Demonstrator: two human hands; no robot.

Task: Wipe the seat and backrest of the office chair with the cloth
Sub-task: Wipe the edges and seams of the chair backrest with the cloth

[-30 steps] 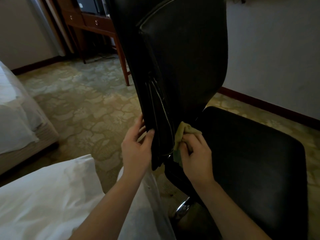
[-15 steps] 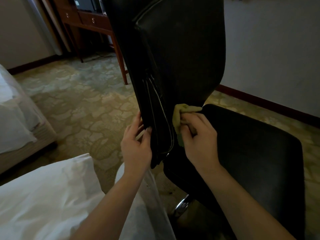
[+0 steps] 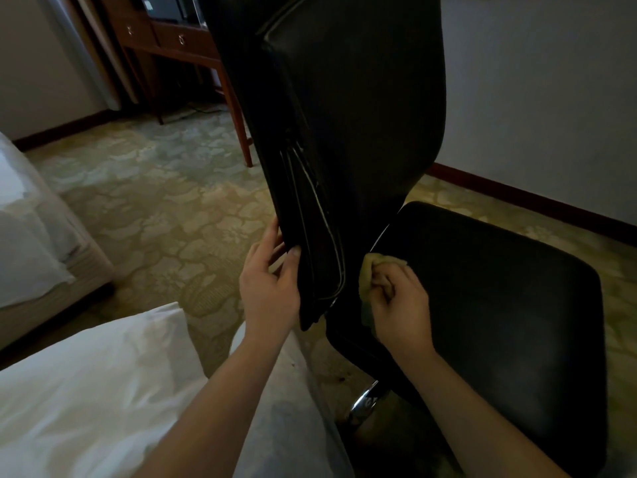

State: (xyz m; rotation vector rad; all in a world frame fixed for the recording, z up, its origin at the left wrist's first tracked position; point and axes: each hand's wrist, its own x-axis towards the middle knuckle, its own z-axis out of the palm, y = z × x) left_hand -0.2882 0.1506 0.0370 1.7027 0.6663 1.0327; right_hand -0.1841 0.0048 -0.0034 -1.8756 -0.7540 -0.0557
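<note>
The black office chair stands right in front of me, its tall backrest (image 3: 351,125) rising through the middle of the view and its flat seat (image 3: 499,305) spreading out to the right. My left hand (image 3: 269,288) grips the lower left edge of the backrest, thumb on the near face. My right hand (image 3: 400,305) is closed around a small yellow-green cloth (image 3: 370,267), which presses into the gap where the backrest's lower right side meets the back of the seat. Most of the cloth is hidden by my fingers.
A white bed (image 3: 86,391) fills the lower left, another bed (image 3: 31,236) sits at the left edge. A wooden desk (image 3: 179,46) with drawers stands behind the chair. Patterned carpet (image 3: 155,208) covers the floor. The chair's chrome post (image 3: 365,405) shows under the seat. A wall with a dark skirting board (image 3: 517,198) runs along the right.
My right hand with the cloth moved up the backrest's lower edge half a second ago, then came back down and right to the seat junction. My left hand kept its hold.
</note>
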